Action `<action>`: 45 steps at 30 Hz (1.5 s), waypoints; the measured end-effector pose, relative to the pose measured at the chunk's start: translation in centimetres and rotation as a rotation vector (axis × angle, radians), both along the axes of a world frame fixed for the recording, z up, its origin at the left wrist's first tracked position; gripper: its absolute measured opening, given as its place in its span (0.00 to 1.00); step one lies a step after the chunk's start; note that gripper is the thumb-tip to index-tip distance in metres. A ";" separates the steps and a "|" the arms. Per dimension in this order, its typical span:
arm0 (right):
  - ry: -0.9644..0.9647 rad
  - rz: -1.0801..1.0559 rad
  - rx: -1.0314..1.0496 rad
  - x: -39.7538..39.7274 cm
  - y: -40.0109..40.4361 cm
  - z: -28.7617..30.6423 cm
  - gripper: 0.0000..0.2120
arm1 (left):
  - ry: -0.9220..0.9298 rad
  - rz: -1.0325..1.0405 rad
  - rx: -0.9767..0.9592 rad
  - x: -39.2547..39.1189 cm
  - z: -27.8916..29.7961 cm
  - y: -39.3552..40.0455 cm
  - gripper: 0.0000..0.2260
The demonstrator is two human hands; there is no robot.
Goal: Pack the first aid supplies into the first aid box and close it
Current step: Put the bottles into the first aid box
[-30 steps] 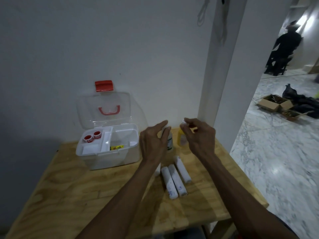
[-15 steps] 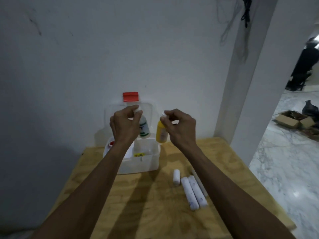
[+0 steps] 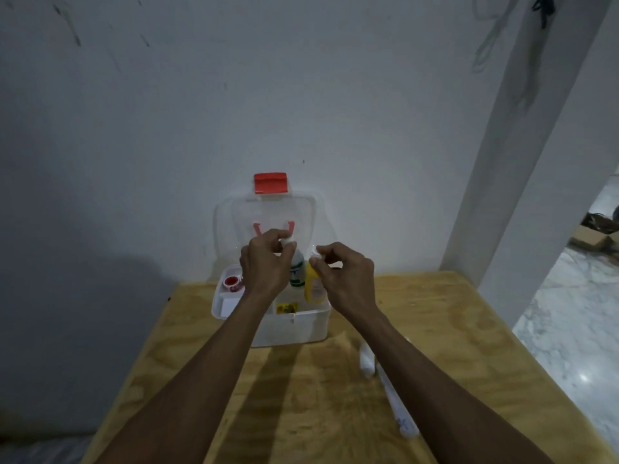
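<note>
A white first aid box (image 3: 301,324) stands open against the wall, its clear lid (image 3: 231,226) upright with a red latch (image 3: 270,183) on top. My left hand (image 3: 264,266) holds a white bottle with a green label (image 3: 296,267) by its cap, above the box. My right hand (image 3: 345,276) holds a yellow bottle (image 3: 313,286) by its white cap, just beside the other bottle and over the box's right part. A red-cored tape roll (image 3: 231,282) lies in the box's left tray. White bandage rolls (image 3: 366,361) lie on the table, partly hidden by my right forearm.
The plywood table (image 3: 435,329) stands against a white wall, with a white pillar (image 3: 522,195) at its right rear. Marble floor (image 3: 576,346) drops off to the right. A cardboard box (image 3: 589,237) sits on the floor far right.
Both hands have carried their bottles left and lower, until they hang over the open box. The bottles now hang close together. The camera has also turned towards the box.
</note>
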State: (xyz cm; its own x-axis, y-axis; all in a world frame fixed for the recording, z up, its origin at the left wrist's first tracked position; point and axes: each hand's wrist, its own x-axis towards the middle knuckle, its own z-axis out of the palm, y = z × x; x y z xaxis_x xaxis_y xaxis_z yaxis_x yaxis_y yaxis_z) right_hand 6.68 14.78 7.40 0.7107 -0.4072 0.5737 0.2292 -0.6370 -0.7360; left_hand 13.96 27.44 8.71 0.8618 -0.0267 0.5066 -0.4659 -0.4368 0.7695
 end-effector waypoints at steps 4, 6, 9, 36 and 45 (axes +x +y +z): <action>0.023 0.008 -0.027 0.1 -0.2 -1.1 0.07 | 0.022 -0.021 0.040 0.4 -0.9 -0.2 0.10; 0.031 0.016 -0.032 0.1 -0.2 -1.3 0.07 | 0.016 -0.040 0.061 0.5 -1.1 -0.4 0.10; 0.037 0.021 -0.047 0.3 -0.1 -1.6 0.07 | 0.020 -0.073 0.118 0.7 -1.4 -0.5 0.11; 0.183 0.055 -0.133 0.4 -0.5 -2.8 0.09 | 0.048 -0.353 0.283 2.5 -2.3 -1.2 0.07; 0.199 0.079 -0.163 0.0 -1.7 -2.6 0.08 | 0.039 -0.416 0.417 2.4 -1.2 -0.4 0.11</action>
